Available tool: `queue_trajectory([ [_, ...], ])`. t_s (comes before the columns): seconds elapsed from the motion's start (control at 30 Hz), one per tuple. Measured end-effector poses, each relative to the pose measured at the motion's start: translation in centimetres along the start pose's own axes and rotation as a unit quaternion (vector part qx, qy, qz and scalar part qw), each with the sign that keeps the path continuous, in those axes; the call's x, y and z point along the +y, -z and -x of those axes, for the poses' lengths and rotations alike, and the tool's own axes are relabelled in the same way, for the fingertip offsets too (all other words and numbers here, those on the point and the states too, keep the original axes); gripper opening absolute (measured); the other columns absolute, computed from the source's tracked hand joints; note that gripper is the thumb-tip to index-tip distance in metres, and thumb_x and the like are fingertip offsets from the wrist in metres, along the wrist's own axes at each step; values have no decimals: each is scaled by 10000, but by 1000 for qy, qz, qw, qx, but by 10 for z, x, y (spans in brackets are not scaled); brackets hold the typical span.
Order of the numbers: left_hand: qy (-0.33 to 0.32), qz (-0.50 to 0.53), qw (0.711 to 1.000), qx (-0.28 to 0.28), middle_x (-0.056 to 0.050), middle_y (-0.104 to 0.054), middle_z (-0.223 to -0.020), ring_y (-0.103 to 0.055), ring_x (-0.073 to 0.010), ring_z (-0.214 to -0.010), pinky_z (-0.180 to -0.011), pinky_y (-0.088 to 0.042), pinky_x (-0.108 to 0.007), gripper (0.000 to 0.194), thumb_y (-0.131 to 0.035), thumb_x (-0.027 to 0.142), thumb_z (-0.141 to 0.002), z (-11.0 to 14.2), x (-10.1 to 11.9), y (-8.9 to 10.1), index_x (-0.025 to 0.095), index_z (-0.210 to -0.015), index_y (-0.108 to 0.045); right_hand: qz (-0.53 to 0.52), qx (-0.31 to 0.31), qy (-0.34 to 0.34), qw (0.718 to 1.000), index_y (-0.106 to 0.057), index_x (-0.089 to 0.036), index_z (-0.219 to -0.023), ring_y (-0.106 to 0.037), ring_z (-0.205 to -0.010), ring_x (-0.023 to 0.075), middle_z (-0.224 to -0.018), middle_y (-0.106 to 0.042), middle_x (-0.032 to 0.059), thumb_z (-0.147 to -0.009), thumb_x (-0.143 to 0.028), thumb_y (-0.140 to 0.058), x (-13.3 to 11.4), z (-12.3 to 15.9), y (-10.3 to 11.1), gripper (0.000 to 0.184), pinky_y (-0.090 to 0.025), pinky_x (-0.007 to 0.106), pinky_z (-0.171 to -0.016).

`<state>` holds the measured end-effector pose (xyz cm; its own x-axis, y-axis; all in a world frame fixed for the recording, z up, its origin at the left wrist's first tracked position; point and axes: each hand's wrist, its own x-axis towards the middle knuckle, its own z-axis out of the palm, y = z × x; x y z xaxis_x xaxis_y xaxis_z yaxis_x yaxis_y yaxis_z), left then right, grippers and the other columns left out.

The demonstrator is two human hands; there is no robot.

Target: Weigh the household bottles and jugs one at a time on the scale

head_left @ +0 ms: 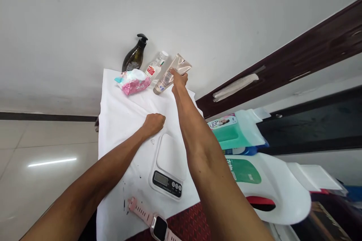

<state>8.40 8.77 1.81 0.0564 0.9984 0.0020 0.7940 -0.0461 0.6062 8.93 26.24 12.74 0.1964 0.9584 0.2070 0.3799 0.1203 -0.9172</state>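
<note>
- Count: one tube [166, 79], one pump bottle [133, 59], one clear bottle [155, 67], one soft pack [135, 83], one scale [166, 165], one watch [159, 228].
- Right hand [180, 79]: arm extended, fingers gripping the tube.
- Left hand [154, 123]: fingers closed in a fist, on the counter [121, 120] near the scale.
- Tube: shiny beige, tilted, cap low, at the counter's far end.

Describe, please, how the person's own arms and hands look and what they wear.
No sleeve shows on the left arm or the right arm. The left hand and right hand wear no gloves, and the wrists are bare. Some fingers are hidden; rings cannot be told.
</note>
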Motion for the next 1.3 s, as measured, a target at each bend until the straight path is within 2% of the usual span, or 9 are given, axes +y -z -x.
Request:
queue_trajectory([
  [0.13, -1, 0, 1000, 2, -161, -775, -1097, -733, -296, -1027, -833, -487, -405, 399, -382, 141, -1022, -1, -1, -3, 202, -1046, -775, 36, 15, 41, 998, -701, -178, -981, -683, -927, 183, -990, -758, 32, -806, -263, -721, 8, 10, 12, 196, -565, 326, -903],
  [0.27, -4, -6, 1000, 3, -156, -773, -1088, -734, -288, -1028, -839, -484, -386, 389, -390, 142, -1028, -2, -2, -2, 198, -1049, -774, 18, 26, 100, 995, -704, -173, -882, -675, -916, 203, -879, -746, 26, -794, -317, -714, 17, 25, 48, 169, -574, 341, -868],
  [0.4, -4, -12, 1000, 0, -170, -772, -1124, -727, -300, -1069, -876, -491, -392, 385, -397, 164, -1037, 0, 1, 2, 186, -1074, -779, -55, 25, 140, 988, -700, -175, -851, -698, -842, 207, -828, -732, 6, -748, -387, -795, 14, 51, 119, 254, -616, 371, -778],
  [0.57, 3, -15, 1000, -16, -160, -774, -1147, -706, -299, -1145, -939, -487, -389, 351, -431, 182, -1026, 4, 6, 10, 184, -1091, -776, -60, -9, 178, 982, -733, -200, -840, -712, -775, 194, -835, -749, -3, -749, -457, -891, -1, 127, 220, 316, -652, 427, -763],
  [0.7, 5, -21, 1000, -15, -153, -778, -1133, -705, -299, -1133, -942, -486, -392, 344, -448, 162, -1006, 4, 6, 11, 171, -1078, -785, -8, 11, 157, 987, -776, -203, -812, -692, -736, 190, -801, -754, -5, -729, -402, -944, 1, 191, 266, 274, -638, 416, -750],
  [0.83, 1, -22, 1000, -1, -155, -780, -1102, -712, -304, -1094, -924, -491, -400, 357, -452, 134, -985, 2, 4, 8, 164, -1065, -798, 28, 32, 149, 988, -789, -205, -810, -695, -738, 210, -791, -768, 10, -727, -416, -961, 18, 228, 283, 284, -618, 402, -716],
  [0.97, 1, -26, 1000, 3, -149, -782, -1085, -716, -299, -1070, -895, -489, -391, 353, -455, 121, -973, 2, 4, 9, 167, -1036, -799, 17, 40, 141, 989, -766, -203, -820, -726, -791, 225, -796, -776, 20, -749, -444, -951, 30, 240, 285, 312, -619, 410, -783],
  [1.17, 6, -26, 1000, 2, -140, -784, -1066, -717, -298, -1044, -881, -486, -389, 342, -467, 120, -962, 3, 6, 12, 173, -1027, -798, -56, -46, 91, 993, -736, -255, -1162, -746, -1098, 275, -1139, -799, 73, -751, -467, -938, 39, 254, 287, 506, -616, 455, -950],
  [1.3, 6, -19, 1000, 6, -134, -784, -1053, -717, -299, -1043, -892, -485, -391, 335, -480, 122, -949, 1, 5, 11, 182, -1016, -802, -73, -43, 67, 994, -684, -248, -1211, -693, -1214, 291, -1250, -741, 100, -788, -481, -898, 57, 270, 292, 528, -607, 468, -987],
])
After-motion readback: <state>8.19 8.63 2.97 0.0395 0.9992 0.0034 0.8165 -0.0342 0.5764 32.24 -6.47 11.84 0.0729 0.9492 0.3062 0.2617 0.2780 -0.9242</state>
